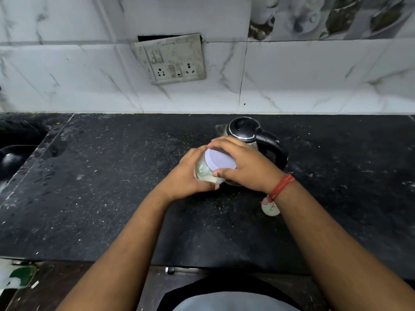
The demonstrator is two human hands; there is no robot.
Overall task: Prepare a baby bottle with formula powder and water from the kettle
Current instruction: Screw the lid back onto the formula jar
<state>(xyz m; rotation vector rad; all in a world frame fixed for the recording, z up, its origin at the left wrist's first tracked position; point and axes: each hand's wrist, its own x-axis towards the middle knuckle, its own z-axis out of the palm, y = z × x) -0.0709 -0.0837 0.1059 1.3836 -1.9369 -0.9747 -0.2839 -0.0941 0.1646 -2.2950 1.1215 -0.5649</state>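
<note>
Bare forearms, red thread band [282,186] on right wrist — round pendant [270,207] hanging from it

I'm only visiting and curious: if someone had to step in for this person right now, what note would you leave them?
Left hand: grips the clear jar of pale powder by its body, tilted above the black counter.
Right hand: fingers curled round the jar's white lid, which is on.
Kettle: upright behind the hands, lid shut, handle to the right.
No baby bottle in view.
Done: jar picked up.
Left: get the lid off, find the bottle, add powder, pour water.
</note>
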